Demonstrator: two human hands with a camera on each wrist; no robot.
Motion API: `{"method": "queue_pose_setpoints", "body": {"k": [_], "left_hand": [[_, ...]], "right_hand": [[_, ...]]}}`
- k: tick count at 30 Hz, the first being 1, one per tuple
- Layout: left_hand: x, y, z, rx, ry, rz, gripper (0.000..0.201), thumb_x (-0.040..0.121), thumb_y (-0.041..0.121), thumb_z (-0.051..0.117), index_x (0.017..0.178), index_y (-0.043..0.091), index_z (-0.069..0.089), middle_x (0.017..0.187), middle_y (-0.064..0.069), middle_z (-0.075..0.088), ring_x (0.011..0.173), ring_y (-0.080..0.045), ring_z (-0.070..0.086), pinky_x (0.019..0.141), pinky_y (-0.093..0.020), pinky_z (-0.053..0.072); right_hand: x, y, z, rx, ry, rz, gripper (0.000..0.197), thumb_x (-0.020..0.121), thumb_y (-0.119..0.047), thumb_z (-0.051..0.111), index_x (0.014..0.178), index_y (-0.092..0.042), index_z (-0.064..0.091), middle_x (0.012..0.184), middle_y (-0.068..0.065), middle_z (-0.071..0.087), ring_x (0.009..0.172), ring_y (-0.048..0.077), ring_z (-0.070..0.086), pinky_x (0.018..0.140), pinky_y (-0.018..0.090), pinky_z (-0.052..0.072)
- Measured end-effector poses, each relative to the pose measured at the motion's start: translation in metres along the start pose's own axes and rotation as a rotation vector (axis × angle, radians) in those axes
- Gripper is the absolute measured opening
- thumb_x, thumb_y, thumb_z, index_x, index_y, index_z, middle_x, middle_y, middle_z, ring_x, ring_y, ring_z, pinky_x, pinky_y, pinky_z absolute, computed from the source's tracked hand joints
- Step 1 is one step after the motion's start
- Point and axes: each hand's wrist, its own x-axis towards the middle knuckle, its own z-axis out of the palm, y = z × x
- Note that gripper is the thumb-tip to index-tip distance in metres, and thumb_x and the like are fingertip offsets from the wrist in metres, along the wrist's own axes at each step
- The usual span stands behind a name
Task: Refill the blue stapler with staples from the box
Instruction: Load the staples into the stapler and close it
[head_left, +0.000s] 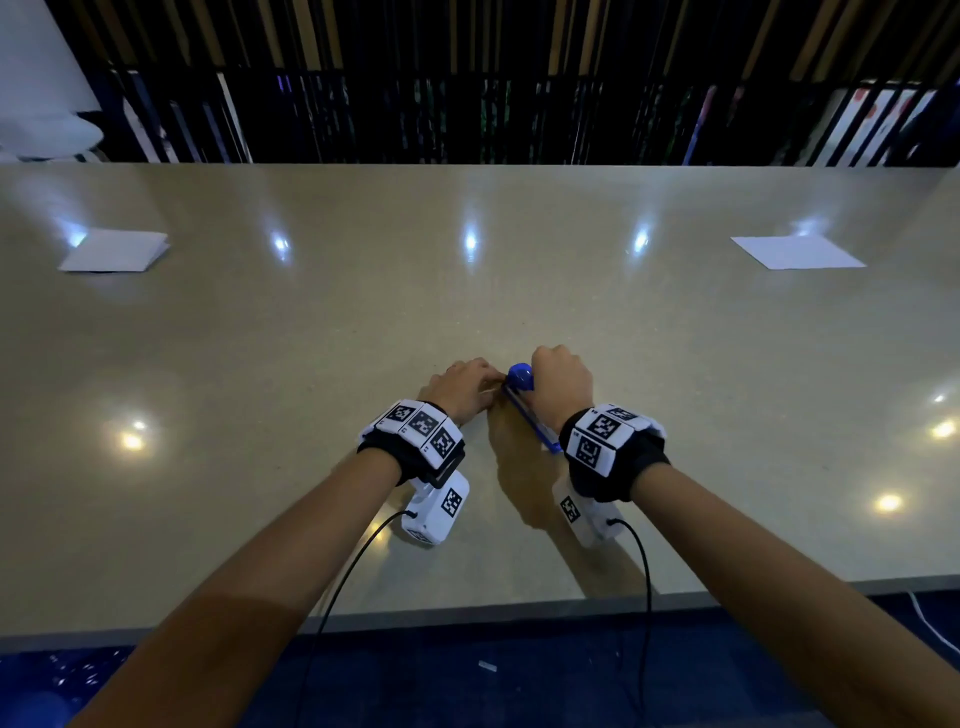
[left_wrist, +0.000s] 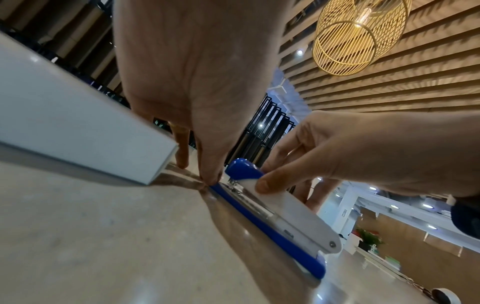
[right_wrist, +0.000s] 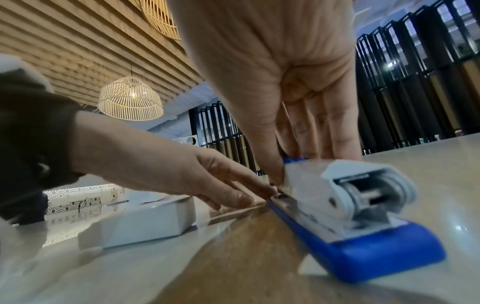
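Note:
The blue stapler (head_left: 519, 376) lies on the beige table (head_left: 311, 338) between my two hands, its blue base (left_wrist: 272, 230) flat on the surface. My right hand (head_left: 561, 384) grips its white upper arm (right_wrist: 306, 181), thumb on the near side and fingers on the far side, with the blue-capped front lifted off the base. My left hand (head_left: 462, 387) reaches in, and its fingertips (left_wrist: 209, 181) come together at the front of the metal staple channel. Whether they hold staples is hidden. The white staple box (right_wrist: 145, 222) sits just left of the stapler, under my left hand.
A folded white paper (head_left: 114, 252) lies far left on the table and a flat white sheet (head_left: 797, 253) far right. The table's near edge (head_left: 467, 608) runs under my forearms, and black cables hang from both wrist cameras. Dark slatted screens stand behind the far edge.

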Motion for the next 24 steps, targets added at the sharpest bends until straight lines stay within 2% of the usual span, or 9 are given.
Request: {"method": "queue_pose_setpoints", "body": {"k": [4,7,11,14,18,24], "left_hand": [[-0.002,-0.002,-0.005,-0.001,-0.034,0.024,0.042,0.094,0.019,0.053,0.135,0.024,0.054,0.137,-0.002,0.053,0.125,-0.023,0.052,0.105,-0.042,0.043],[0.0,-0.005,-0.005,0.025,-0.054,0.015,0.046,0.092,0.018,0.057,0.137,0.022,0.052,0.141,0.001,0.05,0.128,-0.022,0.05,0.107,-0.038,0.041],[0.002,-0.008,-0.004,0.017,-0.071,0.044,0.046,0.091,0.018,0.058,0.137,0.02,0.052,0.141,0.0,0.05,0.129,-0.022,0.049,0.107,-0.04,0.04],[0.002,-0.01,-0.003,-0.01,-0.047,0.05,0.045,0.09,0.016,0.06,0.135,0.019,0.054,0.14,0.001,0.051,0.129,-0.021,0.051,0.108,-0.042,0.04],[0.002,-0.009,-0.003,0.013,-0.048,0.055,0.044,0.091,0.018,0.06,0.134,0.019,0.055,0.14,0.001,0.051,0.128,-0.021,0.052,0.107,-0.043,0.041],[0.0,-0.006,-0.005,0.029,-0.046,0.052,0.044,0.091,0.018,0.059,0.134,0.019,0.054,0.14,0.001,0.051,0.127,-0.022,0.052,0.106,-0.042,0.041]], "right_hand": [[0.0,0.008,-0.002,0.022,-0.018,0.023,0.032,0.087,-0.013,0.061,0.115,-0.001,0.053,0.12,0.018,0.057,0.109,0.036,0.058,0.084,0.04,0.049],[0.001,0.024,-0.006,0.031,-0.037,0.074,0.035,0.085,-0.016,0.066,0.115,-0.001,0.054,0.12,0.017,0.056,0.109,0.036,0.059,0.082,0.04,0.049],[0.0,0.063,-0.018,0.058,-0.029,0.179,0.038,0.079,-0.02,0.071,0.111,-0.002,0.059,0.117,0.018,0.059,0.106,0.037,0.06,0.076,0.038,0.048],[-0.004,0.095,-0.028,0.088,-0.008,0.272,0.044,0.074,-0.02,0.075,0.111,-0.002,0.062,0.116,0.019,0.061,0.107,0.037,0.061,0.082,0.038,0.05],[-0.013,0.131,-0.04,0.099,0.023,0.372,0.045,0.072,-0.021,0.079,0.108,0.0,0.064,0.114,0.021,0.063,0.104,0.036,0.062,0.081,0.037,0.05],[-0.021,0.155,-0.045,0.095,0.029,0.435,0.046,0.072,-0.021,0.081,0.107,0.002,0.064,0.111,0.022,0.064,0.101,0.037,0.063,0.079,0.038,0.051]]}}
